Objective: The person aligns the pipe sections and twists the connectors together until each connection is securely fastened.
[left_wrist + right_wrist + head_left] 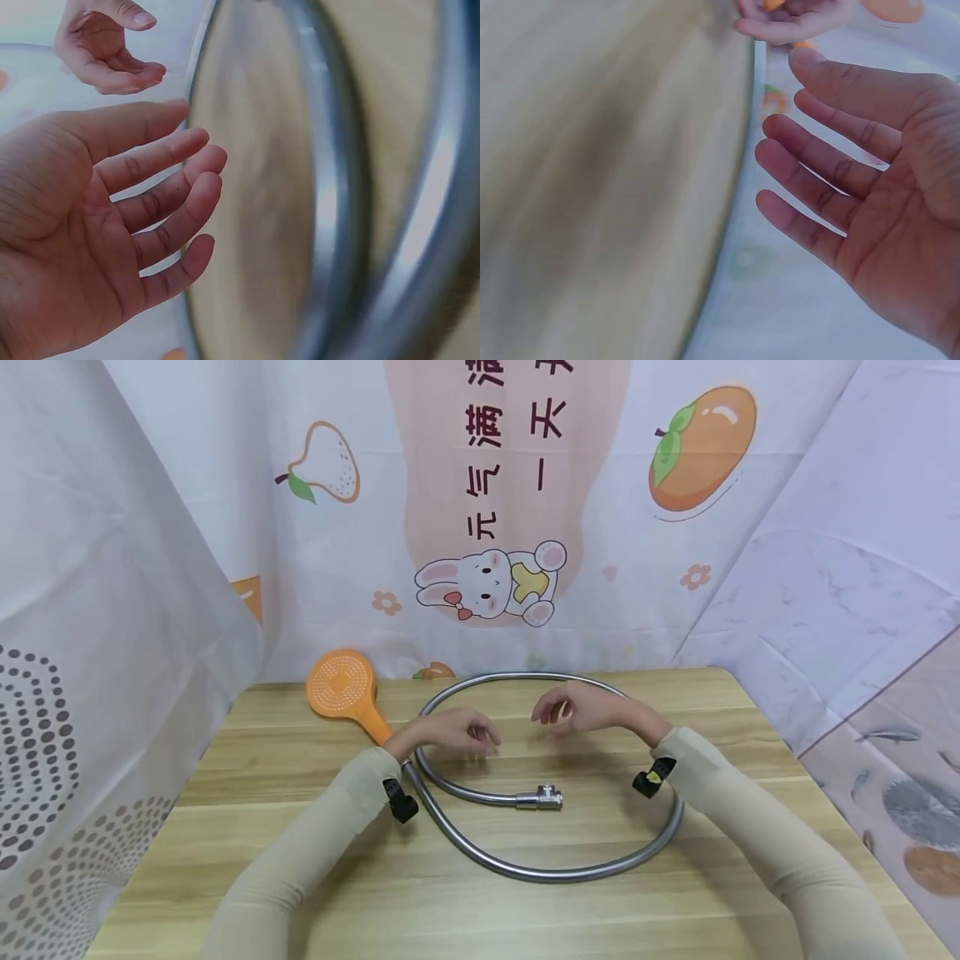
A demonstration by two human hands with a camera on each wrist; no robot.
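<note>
My left hand hovers over the table inside the loop of a metal shower hose, its fingers loosely bent around nothing. Facing it, my right hand is held in the air near the far right part of the loop, fingers relaxed. In the left wrist view the palm is bare, and the hose runs blurred beside the fingers. An orange shower head lies at the back left; its handle passes behind my left wrist and meets the hose there. The hose's free end carries a metal connector, lying below the hands.
The wooden table ends at the back against a printed curtain with fruit and a rabbit. More patterned cloth hangs at the left side. A black wrist camera is strapped to the left sleeve, another to the right.
</note>
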